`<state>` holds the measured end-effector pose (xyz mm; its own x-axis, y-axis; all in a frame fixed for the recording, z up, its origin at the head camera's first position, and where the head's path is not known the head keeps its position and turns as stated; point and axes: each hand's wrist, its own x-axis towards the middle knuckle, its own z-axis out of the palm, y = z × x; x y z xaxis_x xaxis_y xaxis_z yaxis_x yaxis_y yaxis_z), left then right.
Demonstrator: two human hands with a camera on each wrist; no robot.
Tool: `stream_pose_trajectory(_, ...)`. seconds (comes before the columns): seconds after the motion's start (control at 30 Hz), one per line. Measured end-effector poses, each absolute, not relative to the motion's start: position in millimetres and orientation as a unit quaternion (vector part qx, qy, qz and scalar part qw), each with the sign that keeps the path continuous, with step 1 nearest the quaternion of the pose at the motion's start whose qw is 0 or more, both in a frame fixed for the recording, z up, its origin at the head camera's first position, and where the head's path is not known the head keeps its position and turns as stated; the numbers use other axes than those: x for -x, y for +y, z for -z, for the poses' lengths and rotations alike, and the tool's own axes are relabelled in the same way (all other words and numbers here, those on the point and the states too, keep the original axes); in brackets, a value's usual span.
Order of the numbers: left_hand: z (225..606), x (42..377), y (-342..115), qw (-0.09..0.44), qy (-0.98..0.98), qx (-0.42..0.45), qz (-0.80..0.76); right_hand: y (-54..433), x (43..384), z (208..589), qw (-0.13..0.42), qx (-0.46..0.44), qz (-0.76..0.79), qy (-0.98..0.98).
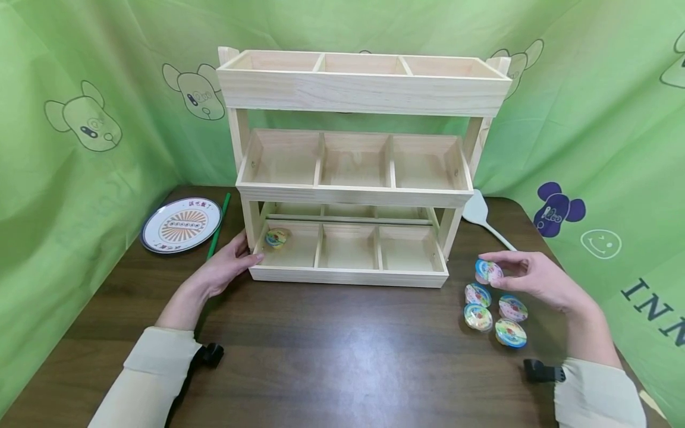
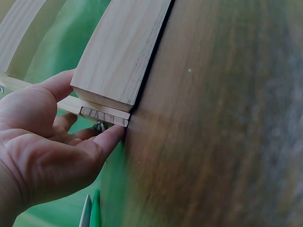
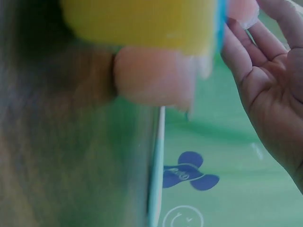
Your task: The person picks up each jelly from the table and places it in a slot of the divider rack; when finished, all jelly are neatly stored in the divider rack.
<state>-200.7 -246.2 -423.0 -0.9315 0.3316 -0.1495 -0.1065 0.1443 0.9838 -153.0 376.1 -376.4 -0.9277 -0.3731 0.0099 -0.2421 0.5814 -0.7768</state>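
My left hand [image 1: 227, 266] grips the lower left corner of a three-tier wooden shelf [image 1: 350, 276]; in the left wrist view its fingers [image 2: 106, 142] curl round the wooden end beside the bottom tray. Between thumb and fingers, my right hand [image 1: 540, 279] pinches a pink jelly cup [image 1: 488, 271] with a blue-rimmed lid, over the table's right side. Several more jelly cups [image 1: 511, 333] sit just below that hand. A yellow jelly cup [image 1: 276, 238] lies in the bottom tray's left compartment. Blurred yellow and pink cups fill the top of the right wrist view.
At the left lies a round white plate [image 1: 182, 226] with a dark rim, a green stick [image 1: 218, 229] beside it. A white spatula [image 1: 476, 208] lies behind the right hand. Each shelf tier has three compartments. Green printed cloth [image 1: 332, 24] hangs behind the brown table [image 1: 321, 356].
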Motion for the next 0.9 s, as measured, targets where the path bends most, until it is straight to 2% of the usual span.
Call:
stream_pose_trajectory(0.57, 417, 204, -253, 0.169, 0.766, -0.103, -0.612, 337, 157, 357, 0.100, 0.211, 0.445, 0.865)
stream_pose_trajectory(0.7, 417, 205, -253, 0.170, 0.764, -0.101, -0.614, 328, 162, 356, 0.089, 0.210, 0.438, 0.870)
stream_pose_trajectory(0.9, 420, 204, -253, 0.172, 0.765, -0.094, -0.614, 308, 174, 358, 0.102, 0.225, 0.463, 0.851)
